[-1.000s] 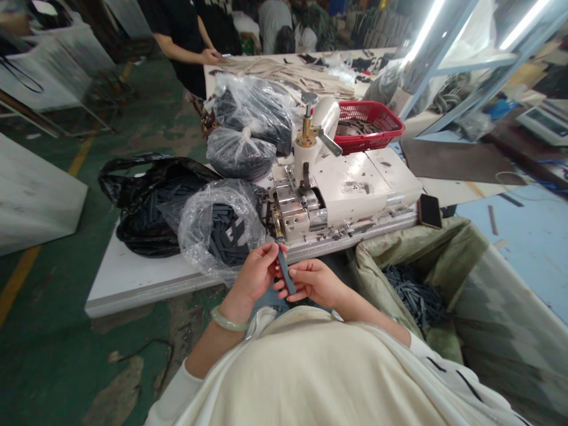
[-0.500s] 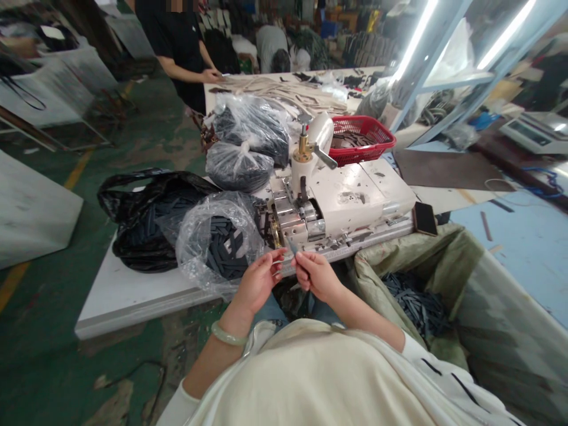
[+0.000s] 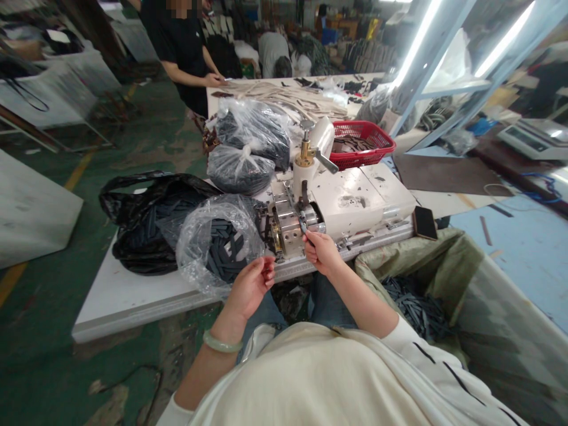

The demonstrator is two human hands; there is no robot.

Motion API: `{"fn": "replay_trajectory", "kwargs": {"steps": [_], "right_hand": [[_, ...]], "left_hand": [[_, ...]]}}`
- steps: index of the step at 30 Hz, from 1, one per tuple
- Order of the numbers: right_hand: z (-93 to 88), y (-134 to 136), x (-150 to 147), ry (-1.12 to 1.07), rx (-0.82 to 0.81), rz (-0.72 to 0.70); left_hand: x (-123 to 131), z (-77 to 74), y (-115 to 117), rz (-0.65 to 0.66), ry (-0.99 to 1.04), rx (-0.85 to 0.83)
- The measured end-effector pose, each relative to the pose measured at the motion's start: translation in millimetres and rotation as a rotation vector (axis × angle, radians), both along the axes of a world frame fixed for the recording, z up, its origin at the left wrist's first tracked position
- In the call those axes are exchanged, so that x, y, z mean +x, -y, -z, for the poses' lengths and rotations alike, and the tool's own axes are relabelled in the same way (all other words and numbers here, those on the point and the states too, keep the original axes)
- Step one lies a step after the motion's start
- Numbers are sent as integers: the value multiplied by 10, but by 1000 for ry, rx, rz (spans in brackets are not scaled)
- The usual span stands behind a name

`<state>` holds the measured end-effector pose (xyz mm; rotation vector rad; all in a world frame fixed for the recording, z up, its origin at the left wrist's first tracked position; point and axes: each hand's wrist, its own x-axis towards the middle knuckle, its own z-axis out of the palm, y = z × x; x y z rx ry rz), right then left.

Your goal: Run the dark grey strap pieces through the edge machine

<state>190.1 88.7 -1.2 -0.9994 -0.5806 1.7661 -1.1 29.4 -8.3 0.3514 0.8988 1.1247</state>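
My right hand [image 3: 323, 251] pinches a small blue-grey strip [image 3: 304, 225] between thumb and fingers. The strip's far end is at the metal rollers of a white machine [image 3: 355, 195], under its presser post [image 3: 305, 160]; whether the rollers grip it I cannot tell. My left hand [image 3: 252, 284] is by the machine's front left edge, beside a clear plastic bag [image 3: 190, 260]. Its fingers are loosely curled, with nothing visible in them. Many dark strips [image 3: 222, 248] lie inside that bag.
A black bag of strips [image 3: 133, 248] stands left, with tied clear bags [image 3: 242, 168] behind. Beyond the machine is a red basket [image 3: 386, 147]. A phone [image 3: 425, 222] lies at the machine's right end, above a cloth-lined bin [image 3: 368, 260] holding strips. A co-worker [image 3: 173, 47] stands at the far table.
My right hand has moved up and forward, bringing the strip to the machine's rollers. My left hand has drawn back down and left, away from the right hand, its fingers more curled.
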Motion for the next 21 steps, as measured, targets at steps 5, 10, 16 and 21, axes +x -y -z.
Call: {"fn": "replay_trajectory", "kwargs": {"steps": [5,10,16,21], "right_hand": [[-11,-48,12,-16,-18,67],[-58,30,250,-44,55,306],[43,752,1356,-206,230,1000],[430,1460,1506,-240,-201,756]], "left_hand": [[-2,-20,-22,-13,3,-13],[-119,-21,-23,-54,-80,24],[-655,124,-53,-112,-824,229],[-1012,236,-509,-81,-1217,343]]}}
